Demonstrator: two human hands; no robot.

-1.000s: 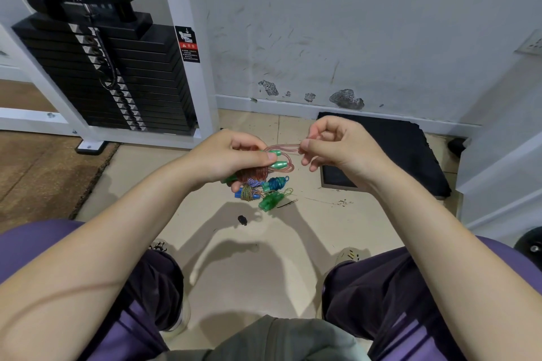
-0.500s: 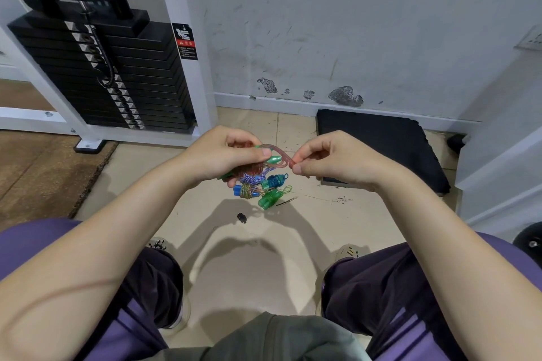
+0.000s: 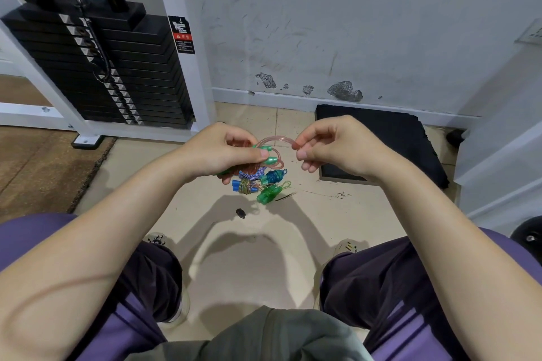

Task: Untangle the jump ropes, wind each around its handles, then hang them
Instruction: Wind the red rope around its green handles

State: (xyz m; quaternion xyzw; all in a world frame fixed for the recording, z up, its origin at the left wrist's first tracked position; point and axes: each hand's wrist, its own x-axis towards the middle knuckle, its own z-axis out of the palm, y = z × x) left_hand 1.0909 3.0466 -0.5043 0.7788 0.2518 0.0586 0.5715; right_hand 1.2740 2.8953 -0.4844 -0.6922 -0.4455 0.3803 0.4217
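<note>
The left hand [image 3: 225, 152] grips the green handles [image 3: 268, 155] with the wound coils bunched under its fingers; the right hand [image 3: 331, 149] pinches the pink rope [image 3: 275, 139], which arches between the two hands. To wind well, I judge, keep the handles pressed side by side, lay each turn snug beside the last, hold light tension, and feed the rope without twisting it. Beyond, on the floor [image 3: 293, 231], lie wound bundles: a blue one [image 3: 245, 186], a teal one [image 3: 274, 176], a green one [image 3: 268, 193]; none hung yet.
</note>
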